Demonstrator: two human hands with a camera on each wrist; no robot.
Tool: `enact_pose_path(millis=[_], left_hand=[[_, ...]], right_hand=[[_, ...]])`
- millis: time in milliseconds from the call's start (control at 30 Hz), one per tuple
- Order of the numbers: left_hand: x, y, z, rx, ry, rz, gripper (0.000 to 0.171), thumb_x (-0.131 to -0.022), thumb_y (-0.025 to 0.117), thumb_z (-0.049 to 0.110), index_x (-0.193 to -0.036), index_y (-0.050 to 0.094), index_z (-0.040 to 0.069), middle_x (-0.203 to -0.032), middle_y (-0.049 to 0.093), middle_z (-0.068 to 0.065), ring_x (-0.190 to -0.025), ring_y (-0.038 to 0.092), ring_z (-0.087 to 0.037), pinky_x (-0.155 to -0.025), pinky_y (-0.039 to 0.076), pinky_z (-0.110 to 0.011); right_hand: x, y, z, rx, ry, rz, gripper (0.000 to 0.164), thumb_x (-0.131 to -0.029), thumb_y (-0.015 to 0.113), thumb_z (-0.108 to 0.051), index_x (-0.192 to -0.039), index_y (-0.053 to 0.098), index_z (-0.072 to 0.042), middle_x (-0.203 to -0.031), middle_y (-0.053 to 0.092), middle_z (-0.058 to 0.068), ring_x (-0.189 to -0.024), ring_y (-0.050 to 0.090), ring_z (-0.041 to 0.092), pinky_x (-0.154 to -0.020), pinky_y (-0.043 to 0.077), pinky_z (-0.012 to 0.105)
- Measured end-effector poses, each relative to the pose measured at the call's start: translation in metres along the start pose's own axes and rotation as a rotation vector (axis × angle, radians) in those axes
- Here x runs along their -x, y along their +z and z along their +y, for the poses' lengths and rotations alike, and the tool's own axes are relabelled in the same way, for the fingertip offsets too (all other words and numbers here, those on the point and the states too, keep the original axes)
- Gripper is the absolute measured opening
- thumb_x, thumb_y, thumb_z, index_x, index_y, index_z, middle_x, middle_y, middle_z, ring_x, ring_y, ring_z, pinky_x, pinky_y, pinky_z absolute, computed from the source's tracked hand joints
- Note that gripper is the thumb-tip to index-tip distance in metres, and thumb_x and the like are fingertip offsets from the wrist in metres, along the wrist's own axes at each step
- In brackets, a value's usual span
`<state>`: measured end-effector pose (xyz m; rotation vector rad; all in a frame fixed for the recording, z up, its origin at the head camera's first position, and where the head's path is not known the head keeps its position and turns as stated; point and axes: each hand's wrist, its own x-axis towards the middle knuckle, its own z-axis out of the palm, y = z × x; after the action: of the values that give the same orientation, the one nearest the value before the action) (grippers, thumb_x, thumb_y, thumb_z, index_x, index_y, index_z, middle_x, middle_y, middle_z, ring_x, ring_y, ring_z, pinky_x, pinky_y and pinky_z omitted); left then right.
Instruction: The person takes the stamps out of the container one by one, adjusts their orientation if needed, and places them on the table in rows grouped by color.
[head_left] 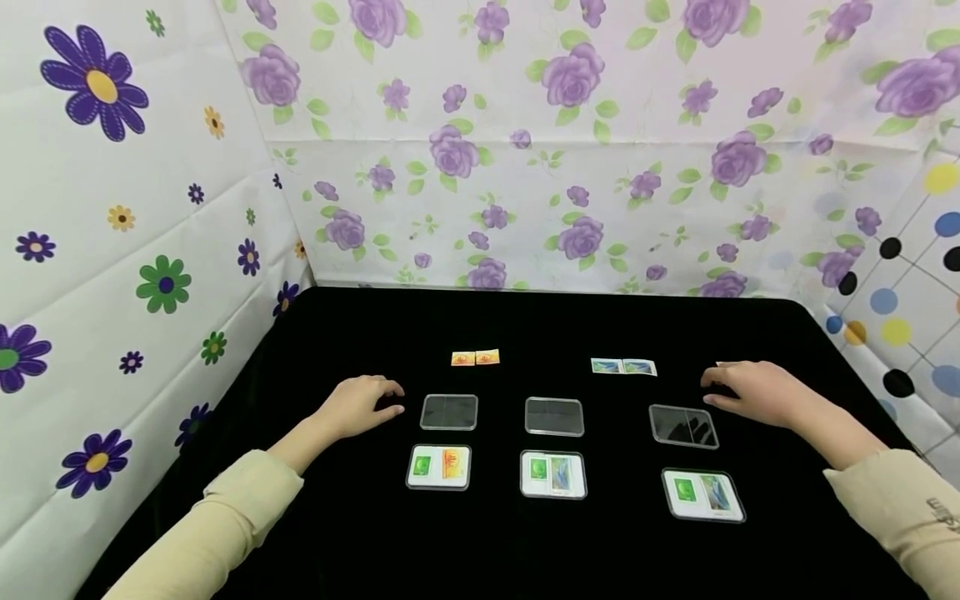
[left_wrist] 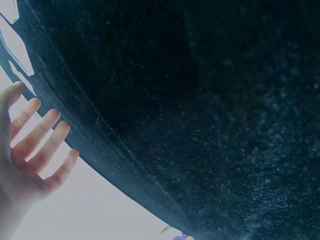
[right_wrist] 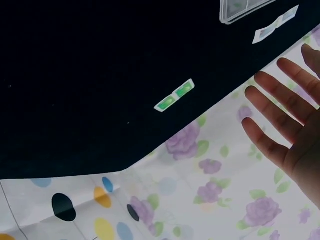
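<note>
My left hand [head_left: 363, 407] hovers beside the left clear plastic case [head_left: 449, 412], fingers loosely bent and holding nothing. In the left wrist view its fingers [left_wrist: 47, 137] are spread apart. On the other side my right hand [head_left: 757, 392] hangs just above the right clear case [head_left: 683, 426], also holding nothing. A pair of green stamps [right_wrist: 175, 95] lies near it, mostly hidden behind the hand in the head view. An orange stamp pair [head_left: 476, 358] and a blue-green stamp pair [head_left: 623, 367] lie farther back. A third clear case [head_left: 553, 417] sits in the middle.
Nearest the person, three cases hold white cards with two stamps each: the left [head_left: 438, 467], the middle [head_left: 552, 474] and the right [head_left: 703, 495]. All lie on a black cloth-covered table [head_left: 360, 533]. Flowered sheets [head_left: 517, 167] stand behind and at the left.
</note>
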<state>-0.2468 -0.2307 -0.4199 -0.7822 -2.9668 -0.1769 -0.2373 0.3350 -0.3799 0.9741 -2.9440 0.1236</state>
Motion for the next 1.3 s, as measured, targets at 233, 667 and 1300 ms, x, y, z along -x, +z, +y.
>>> enact_pose_path(millis=[233, 667, 1300], left_hand=[[0.006, -0.001, 0.005, 0.113, 0.001, -0.111, 0.04, -0.089, 0.063, 0.04, -0.117, 0.063, 0.012, -0.109, 0.066, -0.008, -0.101, 0.062, -0.026, -0.086, 0.05, -0.046], [0.023, 0.005, 0.01, 0.218, 0.044, -0.164, 0.047, -0.086, 0.064, 0.045, -0.12, 0.062, 0.014, -0.124, 0.06, -0.009, -0.115, 0.056, -0.03, -0.094, 0.045, -0.05], [0.045, 0.018, 0.029, 0.101, 0.086, -0.085, 0.086, -0.062, 0.076, 0.062, -0.132, 0.052, 0.019, -0.13, 0.053, -0.008, -0.114, 0.054, -0.032, -0.088, 0.047, -0.054]], right_hand=[[-0.003, 0.005, -0.01, -0.004, -0.139, 0.083, 0.02, -0.082, 0.071, -0.019, -0.098, 0.067, -0.009, -0.091, 0.069, 0.003, -0.074, 0.064, 0.016, -0.062, 0.05, 0.029], [-0.013, 0.008, -0.036, -0.005, -0.219, 0.107, 0.027, -0.082, 0.071, -0.023, -0.103, 0.066, -0.007, -0.095, 0.068, 0.005, -0.074, 0.063, 0.016, -0.061, 0.05, 0.027], [-0.029, 0.007, -0.084, 0.172, -0.358, 0.211, 0.027, -0.077, 0.075, -0.027, -0.099, 0.068, -0.013, -0.09, 0.067, -0.003, -0.076, 0.063, 0.015, -0.069, 0.05, 0.035]])
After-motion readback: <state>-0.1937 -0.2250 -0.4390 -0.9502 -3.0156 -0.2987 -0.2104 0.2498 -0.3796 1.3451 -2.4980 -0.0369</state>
